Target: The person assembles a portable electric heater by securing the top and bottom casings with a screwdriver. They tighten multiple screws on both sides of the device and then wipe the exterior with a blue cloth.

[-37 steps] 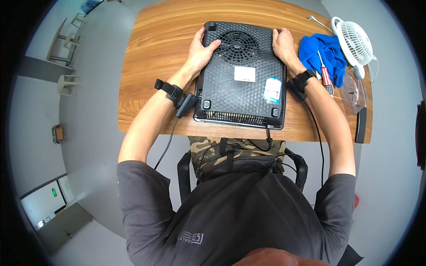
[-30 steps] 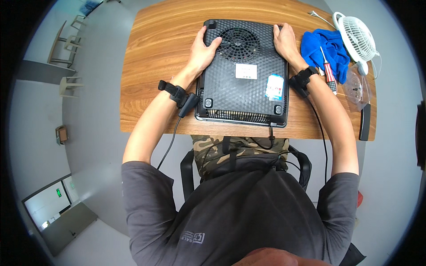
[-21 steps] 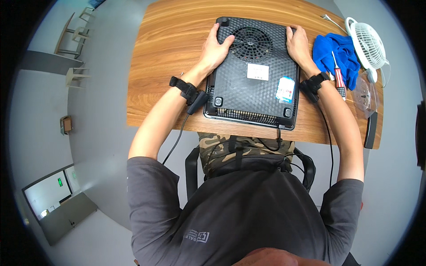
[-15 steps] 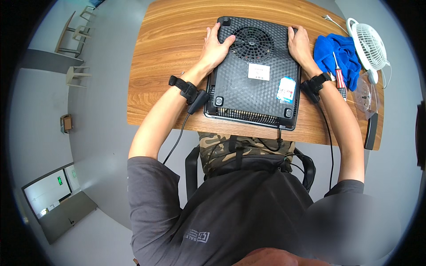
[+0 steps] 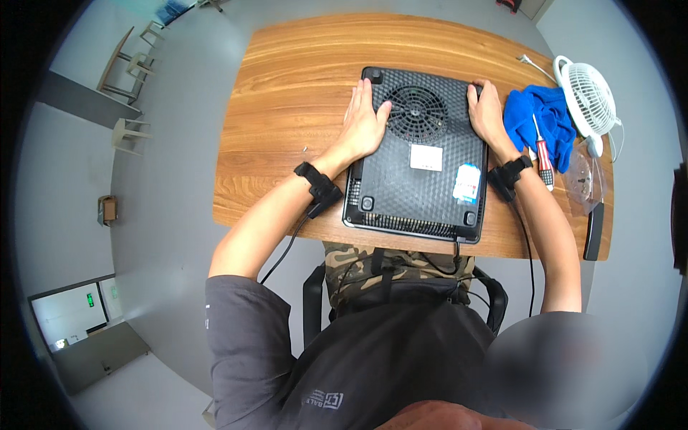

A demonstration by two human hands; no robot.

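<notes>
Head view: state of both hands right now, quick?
Left hand: open, laid on the left edge of the black appliance, thumb by its round vent.
Right hand: on its right edge; whether gripping, can't tell.

This person's got two bare hands (image 5: 367,131) (image 5: 489,118), two black wristbands (image 5: 317,188) (image 5: 510,172), one black appliance (image 5: 394,179), two stickers (image 5: 426,158) (image 5: 466,183) on it, plus one white fan (image 5: 589,97), one blue cloth (image 5: 519,118), one screwdriver (image 5: 543,154) and one table (image 5: 287,93).

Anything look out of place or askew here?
Yes: the flat, black, textured appliance lies upside down, its corner feet upward; a pale object, too small to identify, lies loose on the brown wooden table, left of the left hand.
</notes>
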